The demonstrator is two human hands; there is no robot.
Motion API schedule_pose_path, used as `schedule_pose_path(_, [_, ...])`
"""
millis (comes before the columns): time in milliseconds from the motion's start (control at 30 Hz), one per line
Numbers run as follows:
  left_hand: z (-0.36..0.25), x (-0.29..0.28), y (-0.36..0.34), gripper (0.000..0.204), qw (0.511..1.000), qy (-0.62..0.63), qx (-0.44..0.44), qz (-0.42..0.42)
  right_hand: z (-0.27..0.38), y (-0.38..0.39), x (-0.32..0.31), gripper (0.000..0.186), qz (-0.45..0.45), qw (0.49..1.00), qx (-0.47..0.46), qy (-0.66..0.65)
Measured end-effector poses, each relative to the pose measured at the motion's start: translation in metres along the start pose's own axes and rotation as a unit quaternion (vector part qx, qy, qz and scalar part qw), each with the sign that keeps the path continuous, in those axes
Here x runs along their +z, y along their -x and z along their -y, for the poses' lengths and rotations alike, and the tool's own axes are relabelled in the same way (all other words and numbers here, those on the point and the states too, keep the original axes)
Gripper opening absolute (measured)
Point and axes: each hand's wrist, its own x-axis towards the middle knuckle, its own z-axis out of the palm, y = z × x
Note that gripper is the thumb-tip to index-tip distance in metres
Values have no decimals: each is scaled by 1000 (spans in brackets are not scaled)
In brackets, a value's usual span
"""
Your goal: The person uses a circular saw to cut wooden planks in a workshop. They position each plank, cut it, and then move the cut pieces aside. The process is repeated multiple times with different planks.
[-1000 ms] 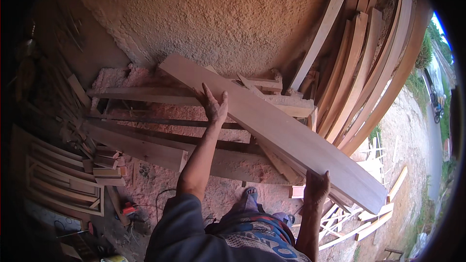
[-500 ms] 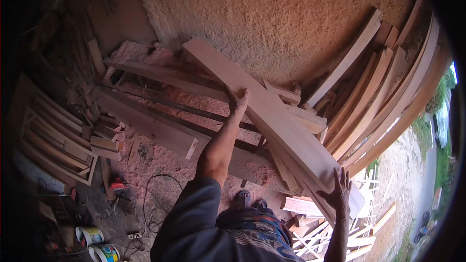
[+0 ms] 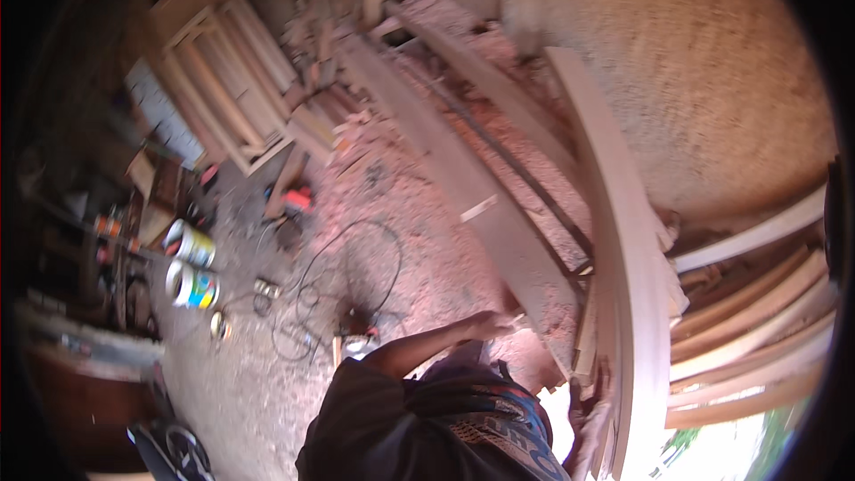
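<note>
A long wide plank (image 3: 628, 240) leans at the right over a wooden bench, bowed by the lens. My right hand (image 3: 590, 414) is low beside the plank's near end. Its thumb and fingers look apart, with no firm grip to be seen. Off the plank, my left hand (image 3: 492, 325) is in front of my body near the bench's near side. Motion blurs its fingers, so I cannot tell whether they hold anything. A long board (image 3: 427, 138) of the bench runs away to the upper left, with a pale strip of wood (image 3: 479, 208) on it.
Several lengths of timber (image 3: 757, 321) lie stacked at the right by the rough wall (image 3: 677, 80). Pinkish sawdust covers the floor (image 3: 427, 258). A black cable (image 3: 396, 258), a red tool (image 3: 297, 200), paint buckets (image 3: 191, 285) and a wooden frame (image 3: 227, 89) are to the left.
My left hand has come off the plank and moved back toward my body. My right hand has shifted to beside the plank's near end. The view has swung left.
</note>
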Motion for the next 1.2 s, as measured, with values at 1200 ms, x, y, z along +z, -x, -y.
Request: schedule_pose_path(1200, [85,307,207,41,292,511,-487,-645,-287,-95,478,17,804,38,-475,356])
